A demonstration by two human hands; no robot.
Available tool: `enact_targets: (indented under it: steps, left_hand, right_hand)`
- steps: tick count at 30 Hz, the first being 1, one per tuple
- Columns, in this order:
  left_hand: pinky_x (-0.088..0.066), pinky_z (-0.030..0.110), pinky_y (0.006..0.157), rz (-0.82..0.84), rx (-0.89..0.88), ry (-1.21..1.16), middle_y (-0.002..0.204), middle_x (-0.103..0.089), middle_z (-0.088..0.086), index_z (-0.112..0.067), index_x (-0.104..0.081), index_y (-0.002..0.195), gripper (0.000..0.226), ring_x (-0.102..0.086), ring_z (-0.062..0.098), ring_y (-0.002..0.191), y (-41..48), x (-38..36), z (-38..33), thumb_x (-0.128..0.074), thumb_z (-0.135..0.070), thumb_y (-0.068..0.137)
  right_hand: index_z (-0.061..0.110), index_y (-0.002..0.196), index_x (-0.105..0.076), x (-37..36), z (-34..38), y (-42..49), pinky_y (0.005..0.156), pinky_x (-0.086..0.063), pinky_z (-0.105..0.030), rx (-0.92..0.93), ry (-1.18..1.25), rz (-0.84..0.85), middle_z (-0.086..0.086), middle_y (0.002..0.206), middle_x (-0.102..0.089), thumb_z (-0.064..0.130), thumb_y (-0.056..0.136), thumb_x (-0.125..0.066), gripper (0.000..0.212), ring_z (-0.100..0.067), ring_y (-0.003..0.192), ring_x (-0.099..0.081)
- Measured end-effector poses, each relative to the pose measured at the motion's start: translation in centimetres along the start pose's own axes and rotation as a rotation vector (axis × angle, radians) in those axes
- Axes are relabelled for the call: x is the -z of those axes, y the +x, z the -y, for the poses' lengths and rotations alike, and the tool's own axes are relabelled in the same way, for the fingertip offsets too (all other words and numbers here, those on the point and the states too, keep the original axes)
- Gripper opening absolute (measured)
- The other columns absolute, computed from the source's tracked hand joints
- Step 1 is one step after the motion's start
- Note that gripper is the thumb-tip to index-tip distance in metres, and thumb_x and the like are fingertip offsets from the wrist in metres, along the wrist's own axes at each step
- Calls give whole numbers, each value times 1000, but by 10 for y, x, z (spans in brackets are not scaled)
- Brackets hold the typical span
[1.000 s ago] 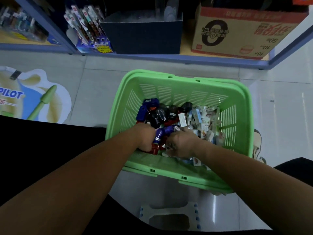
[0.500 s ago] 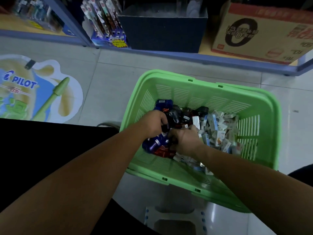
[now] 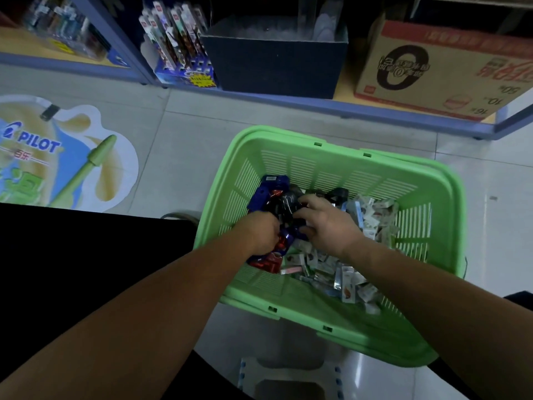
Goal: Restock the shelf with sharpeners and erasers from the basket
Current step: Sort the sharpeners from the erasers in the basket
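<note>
While outstretched, left hand point(image 3: 261, 233) grips sharpeners point(image 3: 284, 243).

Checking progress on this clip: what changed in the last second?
The right hand shifted from the pile's near edge toward the far side of the green plastic basket, fingers now curled on the black plastic sharpeners. The left hand stays among the blue sharpeners; the basket stays put.

This was a stationery shop. A low blue-edged shelf point(image 3: 288, 101) held a display box point(image 3: 180, 47) of carded pens and a printed cardboard carton point(image 3: 432, 70), and a PILOT pen advert point(image 3: 66, 157) was stuck to the tiled floor point(image 3: 187, 134). A green shopping basket point(image 3: 360, 157) held small packaged sharpeners point(image 3: 274, 194) and erasers point(image 3: 372, 215).
</note>
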State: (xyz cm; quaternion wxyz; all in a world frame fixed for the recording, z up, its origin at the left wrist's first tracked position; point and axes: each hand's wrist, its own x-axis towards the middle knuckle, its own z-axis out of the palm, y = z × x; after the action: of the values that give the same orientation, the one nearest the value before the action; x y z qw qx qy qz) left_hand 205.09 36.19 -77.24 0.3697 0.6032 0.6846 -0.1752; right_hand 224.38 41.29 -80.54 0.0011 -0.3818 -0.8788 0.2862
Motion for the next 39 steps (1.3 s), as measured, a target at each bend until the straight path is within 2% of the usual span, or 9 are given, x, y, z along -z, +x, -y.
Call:
enact_targets:
  steps: [4,6,8,10,14,18,25,31,39]
  left_hand:
    - [-56,35,79,-73,46,197,93,-66,2,-19,-67,106,37,-62,19,84,6,-19,-9,-47,-50,105]
    - [-59,35,77,-76,75,252,92,-64,2,-16,-65,105,33,-64,18,83,12,-24,-9,-51,-46,105]
    - [-58,34,79,-87,45,295,110,-63,2,-17,-64,117,27,-64,19,96,16,-29,-8,-67,-35,97]
    - [-54,38,81,-77,-3,286,130,-55,3,-19,-54,136,50,-61,23,111,21,-34,-4,-73,-32,91]
    - [-51,39,84,-24,-43,311,145,-47,5,-21,-34,151,62,-60,27,120,29,-32,-2,-61,-40,99]
    - [-50,38,82,-52,-30,308,148,-44,5,-19,-38,149,52,-59,25,122,37,-20,-2,-54,-41,104]
    - [-46,33,67,-114,-42,364,132,-58,1,-20,-45,141,53,-65,21,109,39,-19,-2,-67,-31,95]
    - [-43,31,67,-88,-130,464,146,-46,3,-26,-46,146,54,-63,22,115,37,-18,1,-63,-41,98]
    - [-49,34,65,-68,-186,541,140,-53,1,-40,-52,141,44,-68,23,101,45,-23,-1,-60,-27,99]
  right_hand:
    - [12,122,-71,14,-18,-2,85,-58,-46,-136,-77,-161,-5,120,-62,22,90,-76,34,-29,109,-59]
    - [13,130,-67,18,-19,-3,94,-55,-45,-182,-102,-125,-4,126,-63,25,92,-74,40,-27,116,-58]
    - [17,137,-62,17,-17,-3,98,-51,-42,-185,-150,-70,-2,134,-63,32,94,-71,46,-25,123,-55]
    - [21,146,-54,17,-13,0,105,-46,-41,-195,-167,3,1,142,-60,44,97,-66,56,-22,132,-49]
    - [25,161,-29,23,-11,9,119,-29,-42,-208,-227,166,5,164,-36,63,97,-57,80,-20,150,-31]
    - [26,155,-42,22,-12,11,111,-33,-37,-231,-180,116,7,157,-46,60,94,-63,73,-18,143,-37]
    - [25,152,-47,26,-14,11,111,-36,-37,-230,-162,129,7,156,-48,60,90,-70,76,-17,142,-39]
    - [24,147,-53,28,-16,9,114,-39,-40,-202,-137,125,6,152,-52,54,90,-73,68,-18,140,-42]
    - [17,129,-70,37,-19,3,106,-49,-44,-126,-74,49,-1,141,-62,36,92,-77,43,-26,130,-54]
